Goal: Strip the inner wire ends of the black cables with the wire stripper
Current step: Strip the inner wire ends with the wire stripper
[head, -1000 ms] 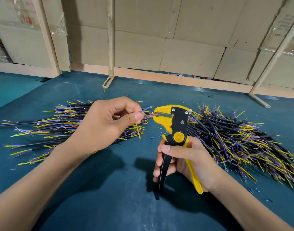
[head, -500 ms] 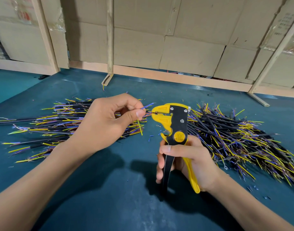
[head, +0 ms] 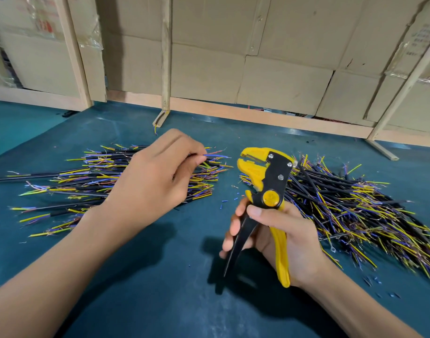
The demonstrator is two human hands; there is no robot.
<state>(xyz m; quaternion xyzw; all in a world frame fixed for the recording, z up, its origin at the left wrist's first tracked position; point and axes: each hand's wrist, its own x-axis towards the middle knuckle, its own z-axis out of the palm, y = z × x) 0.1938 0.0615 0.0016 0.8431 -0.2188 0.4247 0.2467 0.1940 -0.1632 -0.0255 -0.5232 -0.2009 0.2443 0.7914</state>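
My right hand (head: pixel 279 237) grips the handles of the yellow and black wire stripper (head: pixel 265 186), held upright with its yellow jaws pointing left. My left hand (head: pixel 157 176) pinches a black cable whose blue and red inner wires (head: pixel 215 154) stick out to the right. The wire tips end a short way left of the stripper's jaws and do not touch them. Most of the held cable is hidden under my left hand. One pile of black cables (head: pixel 87 181) lies to the left, a bigger pile (head: pixel 350 211) to the right.
The teal table mat (head: pixel 160 276) carries small blue insulation scraps (head: pixel 224 200) between the piles and near the right edge. A wooden frame (head: pixel 165 69) and cardboard boxes (head: pixel 270 76) close off the back of the table.
My left hand has drawn the cable's wires leftward out of the stripper's jaws, leaving a gap. The stripper handles have spread apart in my right hand.
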